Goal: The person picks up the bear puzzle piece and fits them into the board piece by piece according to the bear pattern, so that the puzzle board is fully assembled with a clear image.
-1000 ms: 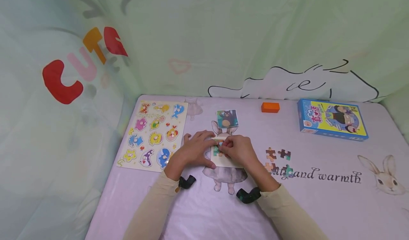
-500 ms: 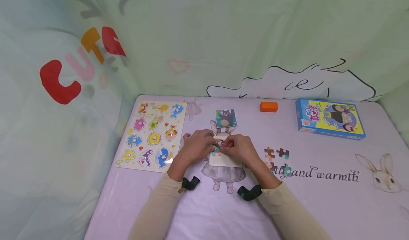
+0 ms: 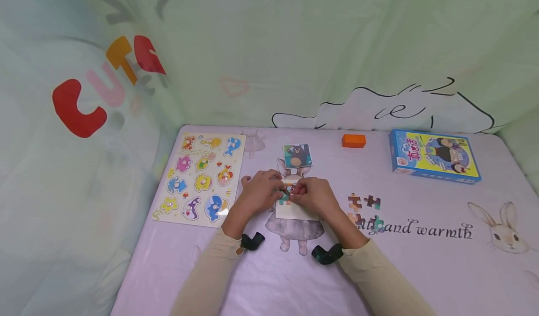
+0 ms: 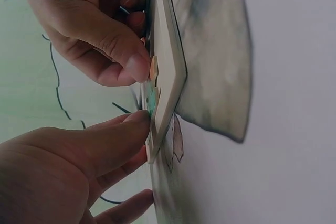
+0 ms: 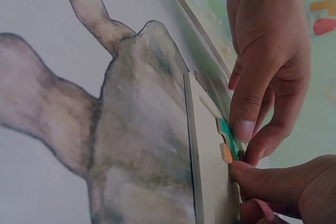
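Observation:
A small cream puzzle board (image 3: 296, 213) lies in front of me with some jigsaw pieces at its far left. My left hand (image 3: 260, 192) reaches over the board's left side, its thumb resting on a teal puzzle piece (image 5: 224, 129) and its other fingers extended. From the right, my right hand (image 3: 316, 195) pinches with thumb and fingertips at an orange puzzle piece (image 5: 226, 153) beside the teal one. The fingers hide much of the work. Behind the board lies a square bear picture (image 3: 298, 157).
Several loose puzzle pieces (image 3: 355, 202) lie right of the right forearm. A sea-animal peg board (image 3: 223, 161) is at the left. An orange block (image 3: 353, 141) and a blue-and-yellow box (image 3: 435, 156) stand toward the back right. Fabric walls border the table's back and left.
Both hands stay at the board. The fingertips shift only slightly over the pieces, and the view moved a little early on. The loose pieces have not moved.

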`<state>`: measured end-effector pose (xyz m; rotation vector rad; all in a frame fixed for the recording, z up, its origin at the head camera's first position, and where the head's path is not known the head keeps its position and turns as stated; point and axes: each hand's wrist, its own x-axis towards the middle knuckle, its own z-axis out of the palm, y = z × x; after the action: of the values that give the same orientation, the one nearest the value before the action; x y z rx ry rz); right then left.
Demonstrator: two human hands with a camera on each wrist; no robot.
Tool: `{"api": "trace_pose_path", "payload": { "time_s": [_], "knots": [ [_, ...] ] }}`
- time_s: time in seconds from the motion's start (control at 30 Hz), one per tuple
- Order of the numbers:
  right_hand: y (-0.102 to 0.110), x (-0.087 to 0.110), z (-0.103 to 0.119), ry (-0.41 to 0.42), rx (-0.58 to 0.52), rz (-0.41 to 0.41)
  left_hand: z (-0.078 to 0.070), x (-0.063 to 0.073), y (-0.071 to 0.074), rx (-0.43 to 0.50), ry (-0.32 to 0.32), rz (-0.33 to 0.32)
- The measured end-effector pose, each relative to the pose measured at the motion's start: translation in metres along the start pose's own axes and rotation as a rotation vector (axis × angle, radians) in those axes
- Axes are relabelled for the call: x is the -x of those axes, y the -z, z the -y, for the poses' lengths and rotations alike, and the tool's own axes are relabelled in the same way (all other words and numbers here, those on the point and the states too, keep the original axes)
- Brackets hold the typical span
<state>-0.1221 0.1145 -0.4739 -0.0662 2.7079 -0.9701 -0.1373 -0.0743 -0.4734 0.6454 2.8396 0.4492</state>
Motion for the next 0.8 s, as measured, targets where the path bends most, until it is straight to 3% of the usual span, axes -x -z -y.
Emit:
{"api": "trace_pose_path", "payload": {
  "time_s": [0.8],
  "knots": [
    [-0.0011, -0.0002, 0.0044, 0.014, 0.059, -0.013, -0.003, -0.0032, -0.0006, -0.025, 0.033, 0.012]
  ]
}}
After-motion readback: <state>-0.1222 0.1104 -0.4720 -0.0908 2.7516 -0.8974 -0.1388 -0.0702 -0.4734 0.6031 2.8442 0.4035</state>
